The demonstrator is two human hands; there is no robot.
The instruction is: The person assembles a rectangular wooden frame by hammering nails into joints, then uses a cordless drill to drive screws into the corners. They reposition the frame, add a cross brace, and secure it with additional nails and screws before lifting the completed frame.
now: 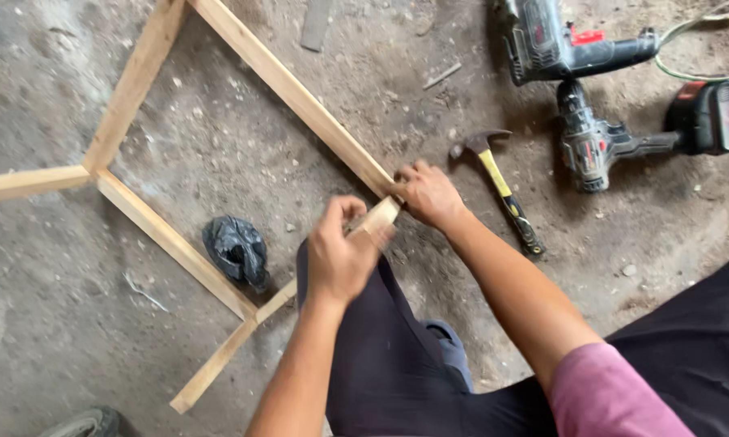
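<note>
big dirt floor (73, 324) all round, grey n dusty. on it lies a wood frame (162, 235) made of thin pale sticks, w/ a long stick (300, 97) going up to the top edge n a short stick (377, 217) at the near corner.

person's dark trouser leg (397, 356) sits just under that corner. right arm has a pink sleeve (615, 396).

top right: a big power saw (559, 44) n just below it a cordless drill (623, 142) w/ a black battery. near them a hammer (502, 190) w/ yellow n black handle, lying flat, not touched.

inside the frame a small black plastic bag (237, 249), scrunched up, touching the lower stick.

right hand (431, 194) is pressed down on the end of the long stick, fingers curled over it, right where it meets the short stick. left hand (340, 251) is closed round the short stick, but it is blurry so can't tell how tight.

looks like the corner is being lined up. to do it well, i think: keep the right hand pushing the long stick flat so it can't slide, bring the short stick's end snug vs. the long one w/ no gap, tops level. keep fingers off the join itself. small nudges, not big shoves, or the far corners may twist.
</note>
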